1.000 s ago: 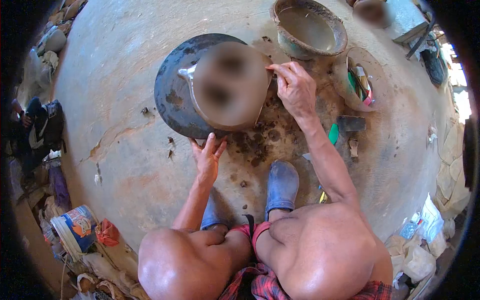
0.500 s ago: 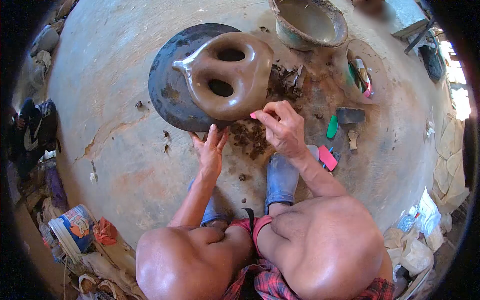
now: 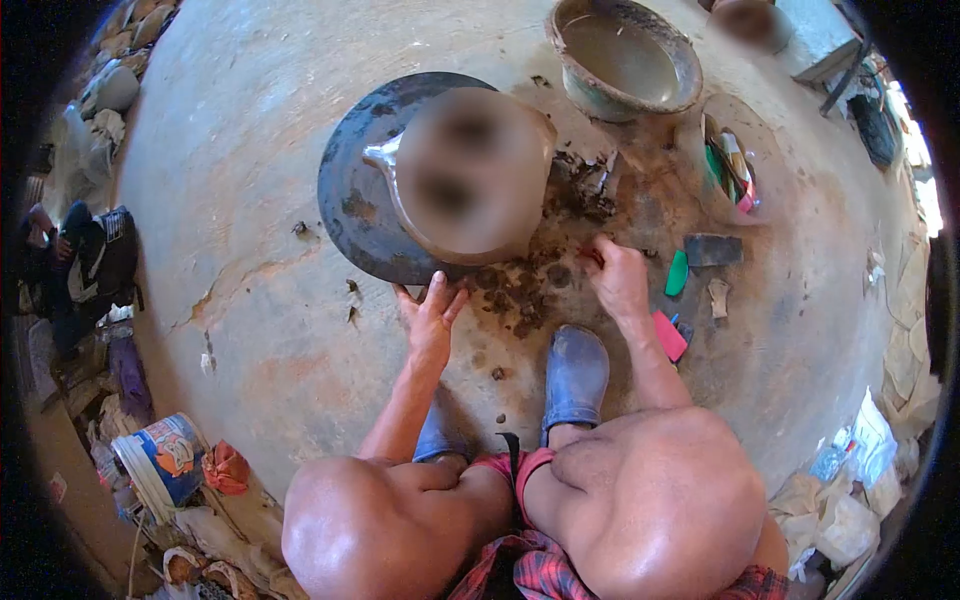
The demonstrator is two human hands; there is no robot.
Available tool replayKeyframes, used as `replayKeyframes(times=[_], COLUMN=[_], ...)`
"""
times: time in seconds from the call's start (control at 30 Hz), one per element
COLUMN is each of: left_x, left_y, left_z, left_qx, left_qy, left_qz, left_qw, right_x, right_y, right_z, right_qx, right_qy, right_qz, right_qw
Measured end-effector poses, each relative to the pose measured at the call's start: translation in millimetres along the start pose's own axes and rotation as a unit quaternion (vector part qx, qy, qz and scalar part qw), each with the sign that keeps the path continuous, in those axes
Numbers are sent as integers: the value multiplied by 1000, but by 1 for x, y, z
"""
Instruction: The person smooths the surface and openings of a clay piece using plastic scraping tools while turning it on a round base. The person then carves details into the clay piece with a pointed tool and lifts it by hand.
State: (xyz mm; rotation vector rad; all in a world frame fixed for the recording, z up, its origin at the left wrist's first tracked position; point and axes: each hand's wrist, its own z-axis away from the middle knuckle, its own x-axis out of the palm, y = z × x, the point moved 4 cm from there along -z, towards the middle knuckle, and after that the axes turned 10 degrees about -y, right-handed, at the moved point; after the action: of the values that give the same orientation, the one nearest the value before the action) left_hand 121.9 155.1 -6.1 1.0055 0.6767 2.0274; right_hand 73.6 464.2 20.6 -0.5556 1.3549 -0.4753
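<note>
A glossy brown clay piece [image 3: 533, 187] sits on a dark round board [image 3: 350, 215]; its middle is blurred now, though two dark openings and a pointed tip at the left show. My left hand [image 3: 430, 318] has its fingers spread, with fingertips at the board's near edge. To the right of the board, my right hand [image 3: 620, 285] is closed in a pinch, off the clay. Whatever lies between those fingers is hidden. Dark clay scraps [image 3: 525, 295] litter the floor between my hands.
A basin of murky water [image 3: 625, 60] stands at the back right, near a bowl of tools [image 3: 725, 165]. Right of my right hand lie a green scraper [image 3: 677, 273], a dark block [image 3: 713, 250] and a pink piece [image 3: 669, 336]. A paint bucket [image 3: 165, 460] is at lower left.
My right hand has drawn away from the clay's near right edge, rightward and down. The pink tip between its fingers no longer shows. The view has shifted slightly; my left hand stays at the board.
</note>
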Motion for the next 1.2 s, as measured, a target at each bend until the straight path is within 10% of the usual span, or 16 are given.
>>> replayKeyframes(times=[0.17,0.47,0.73,0.8,1.2], left_x=[-15,-24,-46,-48,-73], left_y=[4,16,30,33,58], left_z=[-5,-8,-14,-14,-26], left_qx=[-24,-44,-60,-61,-139], left_qy=[-14,-19,-10,-19,-38], left_qz=[-34,-84,-133,-115,-347], left_qw=[999,995,989,991,927], right_x=[-24,-27,-89,-104,-37], right_y=[23,24,92,117,82], right_z=[15,23,93,121,206], right_qx=[97,18,291,180,318], right_qy=[-138,119,231,340,58], right_qz=[32,-1,76,63,39], right_qw=[985,993,925,921,946])
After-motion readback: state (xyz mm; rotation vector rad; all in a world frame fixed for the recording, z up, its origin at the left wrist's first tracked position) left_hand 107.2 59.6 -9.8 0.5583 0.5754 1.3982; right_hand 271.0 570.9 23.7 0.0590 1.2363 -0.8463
